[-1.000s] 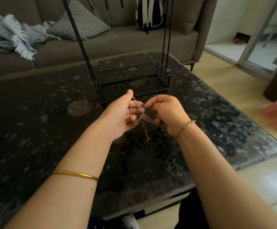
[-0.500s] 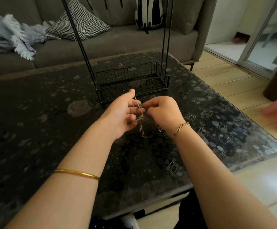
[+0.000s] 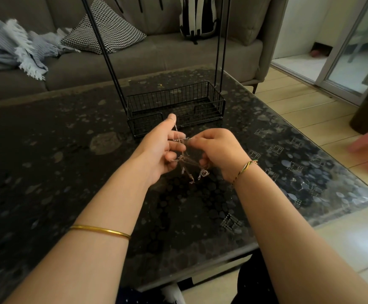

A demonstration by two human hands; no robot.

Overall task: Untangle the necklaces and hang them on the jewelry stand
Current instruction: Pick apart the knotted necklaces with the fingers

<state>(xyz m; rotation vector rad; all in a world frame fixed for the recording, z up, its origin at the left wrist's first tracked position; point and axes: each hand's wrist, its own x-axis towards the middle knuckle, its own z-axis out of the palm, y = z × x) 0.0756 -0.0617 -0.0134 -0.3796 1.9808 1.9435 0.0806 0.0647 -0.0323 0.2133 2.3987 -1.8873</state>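
Over the table [image 3: 69, 176], our left hand [image 3: 162, 148] hooks the tangled necklaces [image 3: 184, 160] on curled fingers to stretch them, so our right hand [image 3: 219, 150] pinches one strand to free it

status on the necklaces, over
Left hand and right hand both holding thin tangled silver chain necklaces. None hung on black wire jewelry stand. Nothing in the way.

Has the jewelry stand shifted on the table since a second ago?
No. The jewelry stand sits just as before beside the pale blotch on the table.
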